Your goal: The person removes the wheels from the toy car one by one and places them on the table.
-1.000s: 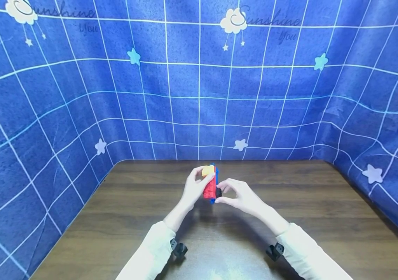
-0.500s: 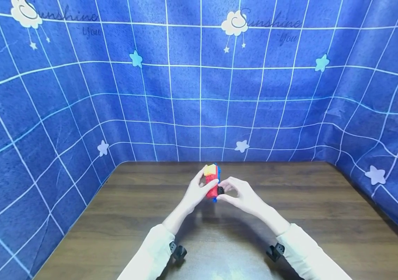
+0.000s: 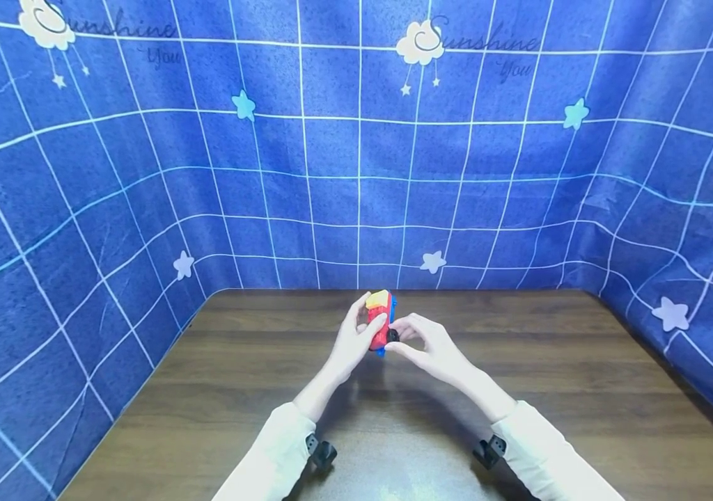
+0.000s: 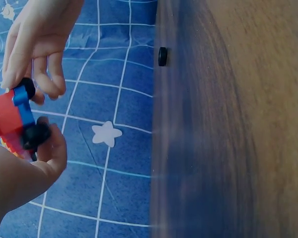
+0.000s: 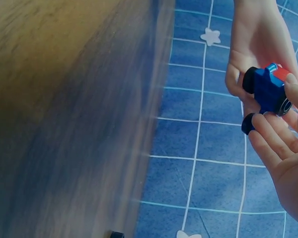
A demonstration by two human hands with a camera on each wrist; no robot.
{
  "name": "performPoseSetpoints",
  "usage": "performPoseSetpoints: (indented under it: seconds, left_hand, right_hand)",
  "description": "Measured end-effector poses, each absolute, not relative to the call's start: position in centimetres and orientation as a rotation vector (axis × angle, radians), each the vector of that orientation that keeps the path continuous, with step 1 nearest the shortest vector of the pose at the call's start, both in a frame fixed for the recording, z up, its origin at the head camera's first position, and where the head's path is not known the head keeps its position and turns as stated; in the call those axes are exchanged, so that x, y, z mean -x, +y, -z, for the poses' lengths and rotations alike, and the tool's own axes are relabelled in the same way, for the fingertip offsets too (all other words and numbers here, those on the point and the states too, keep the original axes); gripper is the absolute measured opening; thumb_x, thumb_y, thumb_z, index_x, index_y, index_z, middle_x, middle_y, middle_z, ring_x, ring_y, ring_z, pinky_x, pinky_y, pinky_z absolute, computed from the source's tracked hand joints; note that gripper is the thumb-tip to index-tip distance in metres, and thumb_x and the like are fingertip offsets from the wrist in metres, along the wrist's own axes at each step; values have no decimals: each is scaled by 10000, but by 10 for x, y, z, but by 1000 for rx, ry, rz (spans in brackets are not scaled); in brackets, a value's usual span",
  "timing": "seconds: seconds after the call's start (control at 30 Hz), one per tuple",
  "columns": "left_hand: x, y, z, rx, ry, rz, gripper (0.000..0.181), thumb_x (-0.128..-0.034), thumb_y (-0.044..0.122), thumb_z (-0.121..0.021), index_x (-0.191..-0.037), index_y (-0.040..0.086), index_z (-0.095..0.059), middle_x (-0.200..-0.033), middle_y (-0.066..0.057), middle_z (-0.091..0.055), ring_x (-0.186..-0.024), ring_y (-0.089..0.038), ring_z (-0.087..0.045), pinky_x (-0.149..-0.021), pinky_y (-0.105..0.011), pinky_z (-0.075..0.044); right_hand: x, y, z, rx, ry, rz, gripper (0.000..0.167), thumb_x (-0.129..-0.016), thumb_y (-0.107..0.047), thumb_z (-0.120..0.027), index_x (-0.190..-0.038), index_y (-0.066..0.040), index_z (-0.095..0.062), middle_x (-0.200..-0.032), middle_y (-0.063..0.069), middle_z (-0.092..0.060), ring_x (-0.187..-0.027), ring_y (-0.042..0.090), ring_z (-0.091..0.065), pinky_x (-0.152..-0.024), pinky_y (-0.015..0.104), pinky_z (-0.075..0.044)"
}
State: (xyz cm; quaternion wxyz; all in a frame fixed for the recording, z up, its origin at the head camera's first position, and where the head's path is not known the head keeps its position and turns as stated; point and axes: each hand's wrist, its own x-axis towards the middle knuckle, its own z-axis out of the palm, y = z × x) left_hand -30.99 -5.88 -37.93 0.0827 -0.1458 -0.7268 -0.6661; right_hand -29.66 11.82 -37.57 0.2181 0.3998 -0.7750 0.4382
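Observation:
A toy car with a red body, a yellow part, a blue chassis and black wheels is held above the table. My left hand grips it from the left, thumb across the red body. From the right, my right hand pinches a black wheel at the car's near end between thumb and fingers. In the right wrist view, the blue chassis faces the camera and my right thumb lies by the wheel. Another black wheel shows near the left fingers in the left wrist view. The hands partly hide the car.
A small black wheel-like piece stands on the brown wooden table near its edge in the left wrist view. Blue gridded cloth hangs around the back and sides. Each wrist wears a small black camera.
Over the last half second the car has tilted a little and risen slightly in the head view. Both hands keep their hold, and the wheel's face shows more now.

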Motion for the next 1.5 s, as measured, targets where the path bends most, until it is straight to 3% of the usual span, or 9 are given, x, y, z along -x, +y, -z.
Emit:
performPoseSetpoints:
  seconds: [0.33,0.43,0.53,0.67,0.83,0.9,1.07,1.3,1.5]
  left_hand:
    - [313,-57,386,361,-2110,2000,589,-906,265,-615,-1413,93,-370,-1290,-176,-454,-984,-271,-605,-743,-247,-524]
    - [313,-57,385,363,-2106,1999,596,-902,251,-624,-1414,86,-368,-1299,-179,-449,-1002,-283,-601,-769,-264,-521]
    - [307,-55,377,354,-2109,1983,576,-902,202,-623,-1403,60,-378,-1308,-204,-447,-1069,-337,-567,-870,-363,-501]
    - [289,-54,358,340,-2122,1959,539,-905,156,-610,-1383,28,-394,-1285,-228,-452,-1103,-373,-540,-933,-436,-462]
    - [282,-54,352,336,-2124,1996,551,-910,159,-603,-1388,12,-372,-1255,-216,-453,-980,-312,-604,-752,-230,-509]
    - [282,-55,352,329,-2112,2023,560,-913,155,-599,-1393,1,-355,-1260,-213,-451,-973,-303,-610,-723,-202,-510]
    - [283,-52,351,328,-2090,2026,564,-923,151,-584,-1398,-4,-322,-1285,-215,-431,-1003,-359,-613,-736,-271,-550]
    - [280,-48,346,360,-2081,1989,572,-930,142,-570,-1405,-18,-294,-1282,-221,-430,-999,-387,-604,-735,-289,-555]
    - [279,-47,346,363,-2087,1976,558,-925,115,-573,-1396,-18,-305,-1271,-224,-433,-960,-382,-616,-696,-256,-555]
  right_hand:
    - [295,105,383,-932,-2209,-1318,351,-750,-175,-788,-1029,-77,-600,-854,41,-680,-774,153,-648,-752,415,-538]
    - [294,102,385,-872,-2210,-1337,362,-739,-162,-794,-1018,-52,-591,-802,63,-677,-758,190,-648,-735,431,-534]
    - [294,101,386,-850,-2211,-1345,351,-734,-154,-796,-1001,-58,-591,-786,51,-673,-748,173,-647,-726,441,-532]
    - [293,102,385,-863,-2216,-1323,310,-762,-189,-778,-992,-109,-586,-785,-4,-666,-733,93,-634,-713,395,-529]
    - [282,98,375,-829,-2218,-1327,265,-808,-116,-728,-1010,-38,-576,-838,72,-663,-764,131,-612,-731,410,-514]
    - [275,95,369,-821,-2203,-1329,247,-823,-76,-701,-1021,-2,-573,-854,102,-655,-773,155,-598,-733,384,-506]
    - [282,95,377,-828,-2154,-1281,237,-857,-62,-657,-1070,-20,-561,-852,75,-629,-756,128,-559,-671,266,-448]
    - [299,103,389,-795,-2207,-1188,197,-885,-176,-645,-1034,-92,-545,-808,-16,-585,-733,82,-520,-660,250,-438]
    - [297,106,389,-769,-2288,-881,166,-920,-279,-585,-987,-133,-546,-706,-78,-459,-620,49,-442,-553,203,-393]
